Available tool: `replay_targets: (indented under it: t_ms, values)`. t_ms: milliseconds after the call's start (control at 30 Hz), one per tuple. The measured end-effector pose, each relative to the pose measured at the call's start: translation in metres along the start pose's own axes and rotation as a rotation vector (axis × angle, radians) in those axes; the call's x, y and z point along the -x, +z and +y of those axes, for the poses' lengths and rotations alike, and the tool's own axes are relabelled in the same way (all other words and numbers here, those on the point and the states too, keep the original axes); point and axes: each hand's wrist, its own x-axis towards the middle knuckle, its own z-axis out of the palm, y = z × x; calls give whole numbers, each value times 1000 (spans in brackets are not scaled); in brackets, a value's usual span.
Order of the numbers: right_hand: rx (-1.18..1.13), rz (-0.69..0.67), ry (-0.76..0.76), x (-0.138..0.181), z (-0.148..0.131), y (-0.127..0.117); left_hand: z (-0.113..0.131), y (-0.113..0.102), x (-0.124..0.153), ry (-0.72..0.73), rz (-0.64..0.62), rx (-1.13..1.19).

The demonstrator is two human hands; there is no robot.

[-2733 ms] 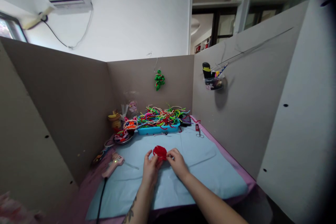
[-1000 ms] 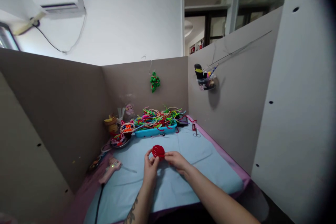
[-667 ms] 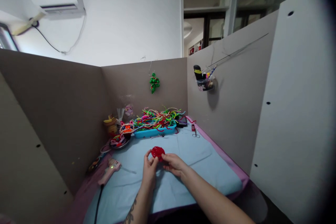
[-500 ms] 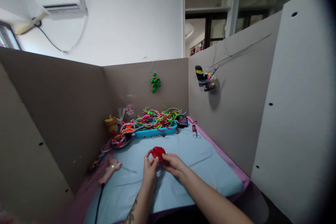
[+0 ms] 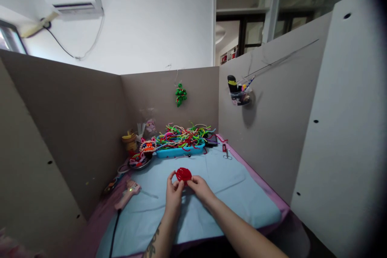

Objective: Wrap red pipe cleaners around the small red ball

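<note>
A red, roundish coil that looks like fuzzy pipe cleaner [image 5: 184, 174] is held up over the light blue cloth [image 5: 229, 201]. My left hand [image 5: 174, 189] grips its left and lower edge between thumb and fingers. From the lower right, my right hand [image 5: 199, 188] pinches the coil's edge; some of its fingertips are hidden behind the coil. Fine detail of the winding is too small to make out.
A pink glue gun [image 5: 128, 195] with a lit green light lies at left, its black cord running forward. Behind are a blue tray [image 5: 181, 152] heaped with colourful pipe cleaners, a metal bowl [image 5: 142, 165] of crafted pieces, and scissors [image 5: 227, 155] at right. Grey partitions [image 5: 263, 129] enclose the table.
My right hand's fingers have shifted slightly along the coil's lower right edge, and the coil is turned a little. The whole view has moved slightly.
</note>
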Motion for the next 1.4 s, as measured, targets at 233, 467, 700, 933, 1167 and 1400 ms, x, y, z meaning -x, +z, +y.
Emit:
replay_targets:
  t_ms: [233, 467, 700, 933, 1167, 1400]
  values:
    - [-124, -2, 69, 2, -2, 4, -6, -2, -2, 81, -37, -107]
    - [-73, 129, 20, 1, 6, 2, -8, -3, -3, 63, 22, -148]
    - [-22, 147, -109, 6, 3, 0, -14, -5, -4, 77, 25, -184]
    - [20, 142, -146, 6, 8, 0, -15, -5, -3, 54, -5, -150]
    - [-135, 97, -112, 6, 12, -3, -15, -5, -4, 1, -23, -80]
    - [-326, -82, -29, 8, 7, -5, -16, -5, -6, -106, -53, -9]
